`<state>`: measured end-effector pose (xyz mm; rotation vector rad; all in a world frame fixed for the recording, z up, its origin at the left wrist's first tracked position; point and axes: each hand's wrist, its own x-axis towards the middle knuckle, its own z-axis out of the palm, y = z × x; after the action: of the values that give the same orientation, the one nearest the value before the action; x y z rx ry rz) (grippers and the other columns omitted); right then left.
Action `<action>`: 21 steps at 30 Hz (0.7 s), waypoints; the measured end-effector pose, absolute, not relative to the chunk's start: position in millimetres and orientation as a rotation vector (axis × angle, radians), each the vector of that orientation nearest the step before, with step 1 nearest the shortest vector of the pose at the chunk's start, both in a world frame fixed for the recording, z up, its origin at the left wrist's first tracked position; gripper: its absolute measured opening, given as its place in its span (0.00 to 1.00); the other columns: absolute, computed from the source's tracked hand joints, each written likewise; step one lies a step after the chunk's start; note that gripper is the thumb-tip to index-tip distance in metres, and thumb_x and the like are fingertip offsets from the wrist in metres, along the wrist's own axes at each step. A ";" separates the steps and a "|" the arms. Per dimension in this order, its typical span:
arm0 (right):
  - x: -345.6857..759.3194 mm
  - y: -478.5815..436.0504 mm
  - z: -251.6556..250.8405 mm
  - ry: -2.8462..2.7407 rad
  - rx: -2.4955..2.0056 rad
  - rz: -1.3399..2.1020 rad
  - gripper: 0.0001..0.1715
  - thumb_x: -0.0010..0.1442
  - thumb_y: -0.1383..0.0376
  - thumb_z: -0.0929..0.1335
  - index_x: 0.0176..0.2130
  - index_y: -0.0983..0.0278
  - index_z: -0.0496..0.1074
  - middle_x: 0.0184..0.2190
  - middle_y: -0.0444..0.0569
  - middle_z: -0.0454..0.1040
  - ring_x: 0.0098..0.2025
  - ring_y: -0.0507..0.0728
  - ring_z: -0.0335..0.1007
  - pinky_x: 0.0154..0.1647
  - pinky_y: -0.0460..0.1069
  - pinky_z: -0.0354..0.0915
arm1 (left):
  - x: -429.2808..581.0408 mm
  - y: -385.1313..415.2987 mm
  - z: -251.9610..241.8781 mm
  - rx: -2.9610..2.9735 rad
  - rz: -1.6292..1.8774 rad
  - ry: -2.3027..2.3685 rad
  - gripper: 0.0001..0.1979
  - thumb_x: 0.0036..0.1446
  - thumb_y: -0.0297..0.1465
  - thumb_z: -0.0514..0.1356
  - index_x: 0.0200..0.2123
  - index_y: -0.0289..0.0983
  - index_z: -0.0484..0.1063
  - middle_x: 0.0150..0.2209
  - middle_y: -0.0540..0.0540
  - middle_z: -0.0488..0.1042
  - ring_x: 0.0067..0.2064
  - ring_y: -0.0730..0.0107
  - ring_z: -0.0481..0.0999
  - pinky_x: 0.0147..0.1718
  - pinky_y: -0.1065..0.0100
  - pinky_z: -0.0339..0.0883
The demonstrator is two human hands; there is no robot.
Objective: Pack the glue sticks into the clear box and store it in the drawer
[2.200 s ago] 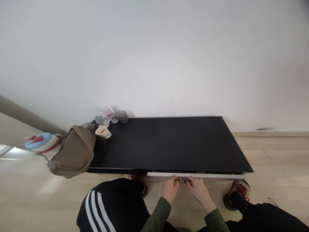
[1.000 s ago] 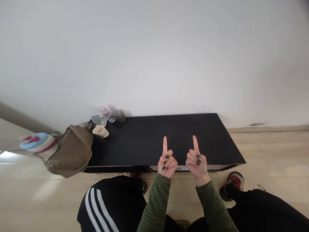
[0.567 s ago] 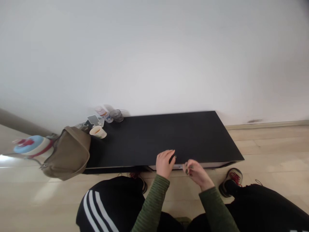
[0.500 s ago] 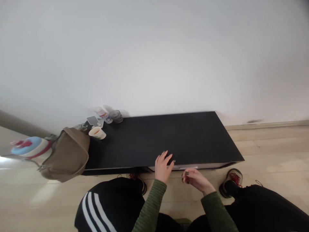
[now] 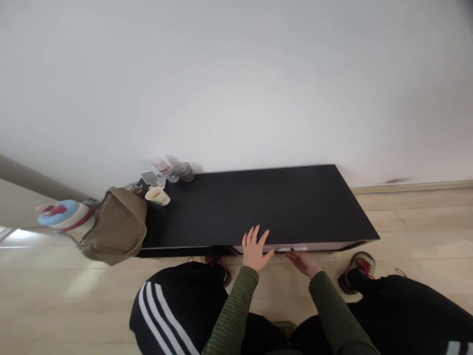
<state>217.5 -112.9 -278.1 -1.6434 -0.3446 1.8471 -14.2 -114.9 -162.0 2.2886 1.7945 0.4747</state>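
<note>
Black tabletop [image 5: 258, 202], paper cup [image 5: 157, 196], bag [image 5: 113, 228], perhaps a phone [image 5: 149, 178]

"What am I seeing through?"
"My only feed: one camera worn on the person's head, looking forward and down."
"How near?"
"Close overhead: striped black trousers [image 5: 173, 310] along the bottom edge, a black cabinet [image 5: 258, 207] mid-frame, and a white wall [image 5: 236, 84] filling the top."
</note>
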 end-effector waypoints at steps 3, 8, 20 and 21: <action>216.1 -121.1 -276.5 -0.396 -1.631 1.849 0.03 0.60 0.65 0.66 0.36 0.62 0.68 0.45 0.55 0.78 0.51 0.56 0.75 0.51 0.50 0.68 | -15.8 -114.2 -160.6 2.313 0.472 1.776 0.35 0.55 0.45 0.62 0.65 0.48 0.60 0.70 0.42 0.53 0.69 0.47 0.50 0.66 0.45 0.43; 210.8 -151.4 -263.7 -0.498 -1.666 1.909 0.06 0.59 0.62 0.67 0.33 0.62 0.67 0.42 0.54 0.79 0.46 0.55 0.77 0.47 0.50 0.70 | -15.7 -111.4 -156.3 2.321 0.503 1.767 0.32 0.58 0.41 0.60 0.65 0.46 0.61 0.70 0.41 0.53 0.70 0.49 0.50 0.66 0.45 0.42; 219.6 -180.2 -176.7 -1.317 -1.683 1.818 0.22 0.59 0.50 0.63 0.36 0.66 0.72 0.36 0.56 0.80 0.33 0.58 0.79 0.33 0.49 0.68 | 19.8 -226.0 -124.2 1.886 0.321 1.443 0.23 0.54 0.34 0.62 0.54 0.35 0.74 0.55 0.34 0.73 0.59 0.43 0.69 0.61 0.42 0.57; 219.8 -171.9 -178.8 -1.373 -1.806 1.652 0.20 0.59 0.52 0.62 0.39 0.66 0.72 0.38 0.57 0.80 0.37 0.59 0.79 0.37 0.50 0.68 | 18.4 -229.5 -104.3 1.757 0.371 1.368 0.19 0.58 0.34 0.59 0.51 0.36 0.75 0.50 0.36 0.77 0.55 0.47 0.74 0.60 0.45 0.61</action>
<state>219.8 -171.9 -178.8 -1.8056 -1.3726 1.6521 18.4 -229.5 -104.3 1.7572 1.3678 0.3710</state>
